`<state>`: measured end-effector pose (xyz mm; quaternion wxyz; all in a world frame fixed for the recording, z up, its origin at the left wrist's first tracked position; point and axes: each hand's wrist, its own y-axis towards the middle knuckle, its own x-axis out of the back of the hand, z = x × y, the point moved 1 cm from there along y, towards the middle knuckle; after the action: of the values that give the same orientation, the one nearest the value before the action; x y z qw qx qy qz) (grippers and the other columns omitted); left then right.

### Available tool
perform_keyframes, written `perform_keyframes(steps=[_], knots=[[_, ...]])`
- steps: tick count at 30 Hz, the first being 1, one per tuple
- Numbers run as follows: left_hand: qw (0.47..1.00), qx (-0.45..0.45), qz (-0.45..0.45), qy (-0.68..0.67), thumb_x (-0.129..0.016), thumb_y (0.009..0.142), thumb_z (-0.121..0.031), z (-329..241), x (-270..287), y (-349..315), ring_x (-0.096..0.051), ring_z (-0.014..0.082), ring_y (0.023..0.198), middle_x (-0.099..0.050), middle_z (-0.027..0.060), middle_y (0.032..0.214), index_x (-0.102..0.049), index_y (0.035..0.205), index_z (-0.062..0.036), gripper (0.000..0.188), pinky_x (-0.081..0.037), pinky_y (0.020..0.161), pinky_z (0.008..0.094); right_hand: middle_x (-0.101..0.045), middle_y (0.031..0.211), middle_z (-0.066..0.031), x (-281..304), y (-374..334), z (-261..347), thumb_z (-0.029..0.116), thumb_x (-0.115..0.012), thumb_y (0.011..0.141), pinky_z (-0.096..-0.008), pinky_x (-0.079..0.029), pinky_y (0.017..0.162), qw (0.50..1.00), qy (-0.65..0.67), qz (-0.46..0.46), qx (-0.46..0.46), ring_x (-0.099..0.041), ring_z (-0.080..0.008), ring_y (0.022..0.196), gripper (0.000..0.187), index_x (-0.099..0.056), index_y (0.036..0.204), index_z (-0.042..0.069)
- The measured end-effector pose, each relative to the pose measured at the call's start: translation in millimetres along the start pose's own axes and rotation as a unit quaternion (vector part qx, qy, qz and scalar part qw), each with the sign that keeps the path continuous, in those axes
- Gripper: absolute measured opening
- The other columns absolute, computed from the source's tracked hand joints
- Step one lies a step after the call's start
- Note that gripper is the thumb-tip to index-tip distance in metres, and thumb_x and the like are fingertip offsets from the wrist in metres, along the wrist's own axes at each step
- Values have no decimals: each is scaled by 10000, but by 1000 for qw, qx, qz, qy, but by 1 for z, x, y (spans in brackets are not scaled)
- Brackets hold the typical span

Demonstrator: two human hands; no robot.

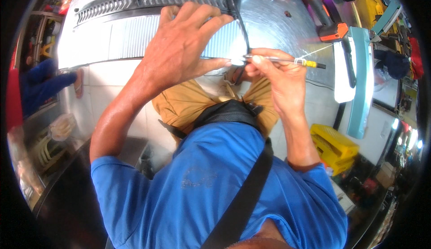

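My left hand (179, 45) lies spread over the near side of a long black slotted panel (103, 11) and a pale ribbed strip (130, 38), its thumb stretched toward a bright, glared spot at the bench edge. Between thumb and fingers, my right hand (280, 74) pinches a thin pen-like tool (314, 63) with a metal shaft, a yellow band and a black end. White string is wound round its shaft. The tool's tip points left, close to my left thumb; glare hides what it touches. A black cable (240, 20) runs down beside the tip.
An orange and black cordless power tool (316, 13) lies on the metal bench (269, 24) at the right. Beyond it are a long teal and white panel (359, 87) and a yellow plastic crate (334, 148). A person's blue-clothed leg (49, 83) shows at the left.
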<state>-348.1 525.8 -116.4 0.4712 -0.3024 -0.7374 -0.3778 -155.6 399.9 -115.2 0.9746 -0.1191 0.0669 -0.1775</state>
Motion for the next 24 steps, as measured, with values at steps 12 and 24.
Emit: perform_keyframes(steps=[12,24], knots=[[1000,8,10,-3,-807,679,-614,1,-1,0,-524,277,1221,-592,83,1318,-585,1393,-164,873,-393,1011,504,-728,863,-88,0,0,3,-8,-711,905,-244,-575,676,1000,-23,6,0,-692,-119,753,141,-729,1040,-42],[1000,3,9,-19,-815,670,-598,-1,1,0,-527,286,1206,-593,91,1299,-589,1377,-163,860,-395,1000,505,-729,921,-107,1,-3,0,-33,-684,918,-253,-591,701,1000,-15,11,6,-705,-135,781,142,-722,1053,-50]])
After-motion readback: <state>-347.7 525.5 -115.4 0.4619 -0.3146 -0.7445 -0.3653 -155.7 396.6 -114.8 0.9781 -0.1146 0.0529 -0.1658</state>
